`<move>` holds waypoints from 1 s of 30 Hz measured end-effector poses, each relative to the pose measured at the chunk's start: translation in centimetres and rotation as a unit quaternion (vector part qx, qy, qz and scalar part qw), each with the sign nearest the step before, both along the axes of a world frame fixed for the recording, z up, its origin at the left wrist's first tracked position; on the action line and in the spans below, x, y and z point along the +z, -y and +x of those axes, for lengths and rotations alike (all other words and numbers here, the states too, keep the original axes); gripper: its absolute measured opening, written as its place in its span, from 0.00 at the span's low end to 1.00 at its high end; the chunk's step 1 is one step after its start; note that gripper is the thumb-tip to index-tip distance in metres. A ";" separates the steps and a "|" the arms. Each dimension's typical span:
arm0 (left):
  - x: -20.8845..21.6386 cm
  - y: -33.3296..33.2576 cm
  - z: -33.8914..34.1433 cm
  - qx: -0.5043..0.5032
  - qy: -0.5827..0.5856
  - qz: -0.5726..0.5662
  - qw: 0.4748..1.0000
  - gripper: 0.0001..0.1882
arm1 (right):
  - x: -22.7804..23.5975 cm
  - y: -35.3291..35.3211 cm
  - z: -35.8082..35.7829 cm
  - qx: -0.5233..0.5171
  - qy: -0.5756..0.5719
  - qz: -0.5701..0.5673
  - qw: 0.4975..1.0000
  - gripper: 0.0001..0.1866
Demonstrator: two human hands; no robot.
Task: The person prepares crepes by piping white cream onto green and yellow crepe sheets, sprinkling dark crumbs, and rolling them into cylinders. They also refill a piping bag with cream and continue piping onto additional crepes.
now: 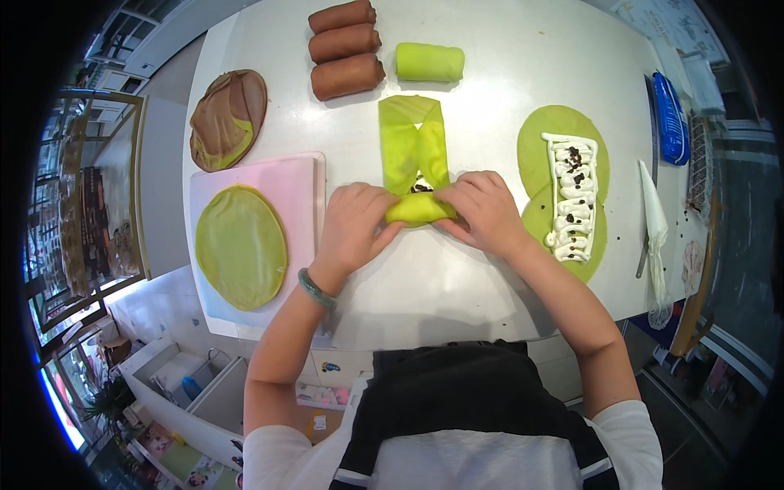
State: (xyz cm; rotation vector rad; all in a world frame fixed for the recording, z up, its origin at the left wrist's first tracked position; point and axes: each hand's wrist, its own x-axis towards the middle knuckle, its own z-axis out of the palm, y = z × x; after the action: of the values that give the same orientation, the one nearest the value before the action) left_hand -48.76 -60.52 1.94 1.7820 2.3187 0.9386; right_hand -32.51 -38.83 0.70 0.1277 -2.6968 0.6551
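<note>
Between my hands lies a green crepe (414,151), its two long sides folded inward over a filling with white cream and dark bits that show through the gap. The end nearest me is curled into a short roll. My left hand (355,220) grips the left end of that roll with thumb and fingers. At the roll's right end, my right hand (483,211) pinches it the same way. A second green crepe pair (535,163), two overlapping rounds, lies flat to the right with piped white cream (574,200) and dark crumbs on it.
Three brown rolls (347,45) and a finished green roll (429,63) sit at the back. On the left are a stack of green crepes (241,245) on a pink board (302,188) and brown crepes (233,114). A piping bag (653,229) and blue packet (670,118) lie far right.
</note>
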 end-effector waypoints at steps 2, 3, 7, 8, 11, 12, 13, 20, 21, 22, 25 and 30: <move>-0.4 -1.1 -0.6 0.076 0.119 0.020 0.990 0.18 | 0.0 -0.2 -1.4 -0.060 -0.033 -0.036 0.997 0.21; -0.6 -1.7 -0.9 0.094 0.119 0.046 0.987 0.18 | 0.0 -0.4 -2.2 -0.091 -0.050 -0.052 0.993 0.21; -0.6 -2.4 -2.2 0.077 0.043 0.020 0.996 0.22 | -0.9 -2.3 -3.5 -0.018 -0.056 0.000 0.998 0.23; -0.1 -2.2 -2.3 0.051 -0.011 0.011 0.999 0.21 | -0.8 -2.5 -3.3 -0.018 -0.053 0.014 0.998 0.23; -0.3 -2.0 -3.1 0.012 -0.071 -0.002 0.997 0.22 | -0.1 -2.1 -3.4 -0.017 -0.041 0.036 0.998 0.24; -0.6 -2.2 -3.3 0.001 -0.073 -0.002 0.997 0.22 | -0.3 -2.2 -3.6 -0.025 -0.033 0.036 0.998 0.24; -0.9 -2.5 -3.5 0.004 -0.056 -0.007 0.998 0.23 | -0.5 -2.3 -3.9 -0.033 -0.026 0.037 0.998 0.24; -2.5 -4.6 -5.2 -0.014 0.011 -0.007 1.000 0.24 | -2.1 -3.1 -6.2 -0.066 -0.006 -0.105 0.992 0.18; -2.5 -4.7 -5.5 -0.017 0.016 -0.007 1.000 0.23 | -1.9 -3.4 -6.4 -0.064 0.001 -0.115 0.991 0.17; -2.5 -4.9 -5.5 0.018 0.063 0.018 0.998 0.23 | -1.8 -3.7 -6.7 -0.062 0.009 -0.125 0.990 0.17; -2.7 -6.3 -5.4 0.106 0.143 0.091 0.980 0.21 | -1.5 -3.9 -8.3 -0.140 0.024 -0.218 0.966 0.15; -3.3 -8.2 -6.7 0.163 0.095 0.084 0.979 0.16 | -1.0 -5.6 -9.2 -0.075 -0.033 -0.096 0.992 0.21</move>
State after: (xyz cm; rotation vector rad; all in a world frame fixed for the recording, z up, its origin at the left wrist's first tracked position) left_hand -55.45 -52.36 -1.32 1.3094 2.5124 1.3229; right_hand -41.76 -33.23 -0.31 -0.0999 -2.5344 0.8434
